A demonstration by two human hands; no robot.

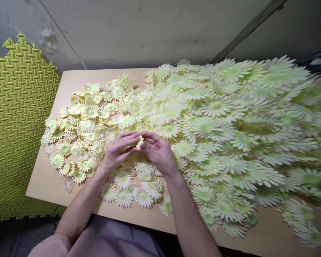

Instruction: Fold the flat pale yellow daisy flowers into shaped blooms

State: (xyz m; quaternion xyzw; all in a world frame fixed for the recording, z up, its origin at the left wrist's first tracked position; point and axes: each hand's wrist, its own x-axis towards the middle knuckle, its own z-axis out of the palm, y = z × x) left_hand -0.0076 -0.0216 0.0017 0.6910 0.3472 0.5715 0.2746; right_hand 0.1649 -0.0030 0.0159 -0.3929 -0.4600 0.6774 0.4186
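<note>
Both hands meet over the middle of the table, fingertips close together around a small pale yellow artificial flower head [139,142]. My left hand [120,148] is closed on its left side, thumb below and fingers above. From the right, my right hand [159,150] pinches the same piece. Most of the flower is hidden by the fingers. Under and around the hands lie many loose cream-and-green artificial daisy heads [169,128], some with pink petal tips. A denser heap of smaller flower heads [91,112] lies to the left.
Larger flower heads [216,107] are piled over the table's right side, blurred at the far edge. The wooden table [42,182] stands against a grey wall [149,32]. A yellow-green foam mat [21,135] leans at the left. Some clear plastic [67,184] lies near the front left.
</note>
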